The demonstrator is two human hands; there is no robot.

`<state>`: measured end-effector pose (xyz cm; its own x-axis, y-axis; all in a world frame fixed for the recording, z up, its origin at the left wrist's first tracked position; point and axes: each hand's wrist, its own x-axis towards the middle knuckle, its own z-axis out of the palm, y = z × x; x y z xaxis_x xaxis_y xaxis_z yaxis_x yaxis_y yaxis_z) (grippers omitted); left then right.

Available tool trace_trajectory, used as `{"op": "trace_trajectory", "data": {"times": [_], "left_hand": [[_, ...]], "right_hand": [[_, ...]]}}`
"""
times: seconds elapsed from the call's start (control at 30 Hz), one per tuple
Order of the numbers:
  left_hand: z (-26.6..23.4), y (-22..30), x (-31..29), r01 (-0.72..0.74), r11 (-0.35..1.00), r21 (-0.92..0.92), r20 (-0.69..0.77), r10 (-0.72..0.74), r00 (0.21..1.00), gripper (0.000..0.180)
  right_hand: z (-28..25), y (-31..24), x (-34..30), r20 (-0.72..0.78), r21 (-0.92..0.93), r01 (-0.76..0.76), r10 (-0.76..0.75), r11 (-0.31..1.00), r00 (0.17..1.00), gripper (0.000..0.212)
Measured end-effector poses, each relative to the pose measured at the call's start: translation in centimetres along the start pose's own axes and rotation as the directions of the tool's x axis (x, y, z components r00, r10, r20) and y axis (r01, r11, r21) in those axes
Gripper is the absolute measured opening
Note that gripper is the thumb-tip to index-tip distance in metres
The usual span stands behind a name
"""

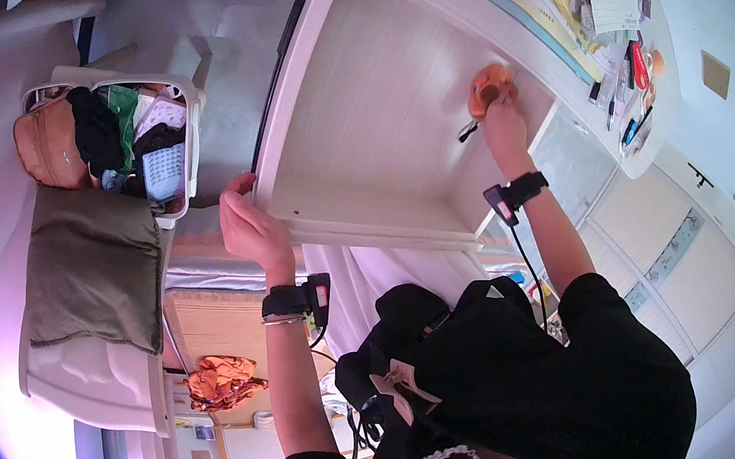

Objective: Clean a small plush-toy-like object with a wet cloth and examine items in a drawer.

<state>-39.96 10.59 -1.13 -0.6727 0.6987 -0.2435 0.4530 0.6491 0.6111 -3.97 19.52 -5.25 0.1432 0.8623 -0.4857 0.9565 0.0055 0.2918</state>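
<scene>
A white open drawer (pixel 365 87) with a pale wood-grain bottom lies in front of me. My left hand (pixel 253 227) is at its near left corner, fingers curled over the edge. Reaching into the right side of the drawer, my right hand (pixel 505 119) is closed on a bunched orange thing (pixel 489 86) that looks like cloth; its exact kind is unclear. A small black piece (pixel 467 132) lies beside it on the drawer bottom. Each of my wrists wears a black band with a small device and a cable.
A desktop (pixel 572 71) with papers, folders and pens adjoins the drawer's far right side. To the left, a white bin (pixel 193 127) holds a brown bag, cloths and small packages. Nearer, a dark cushion (pixel 93 270) rests on a white chair (pixel 91 380).
</scene>
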Motion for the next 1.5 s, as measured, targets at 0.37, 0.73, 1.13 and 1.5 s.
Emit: {"op": "trace_trajectory", "data": {"times": [0.37,0.73,1.13,1.5], "left_hand": [[0.5,0.2,-0.2,-0.024,0.998,-0.053,0.002,0.024,1.000,0.041],[0.4,0.2,-0.7,0.034,0.999,-0.024,0.018,-0.033,0.999,0.048],[0.0,1.0,-0.5,-0.016,0.993,0.114,0.022,0.014,1.000,0.049],[0.0,0.6,-0.3,-0.018,1.000,0.005,-0.018,0.018,1.000,0.041]], "right_hand": [[4.3,-1.2,-10.9,0.495,0.301,0.248,-0.373,0.921,0.785,0.036],[-2.4,-19.5,-10.4,-0.060,0.842,0.376,-0.626,0.387,0.778,0.022],[1.5,0.8,-9.4,0.430,0.110,0.650,-0.625,0.752,0.651,0.017],[-2.3,6.9,2.2,-0.321,-0.146,0.441,-0.463,0.886,0.826,0.017]]}}
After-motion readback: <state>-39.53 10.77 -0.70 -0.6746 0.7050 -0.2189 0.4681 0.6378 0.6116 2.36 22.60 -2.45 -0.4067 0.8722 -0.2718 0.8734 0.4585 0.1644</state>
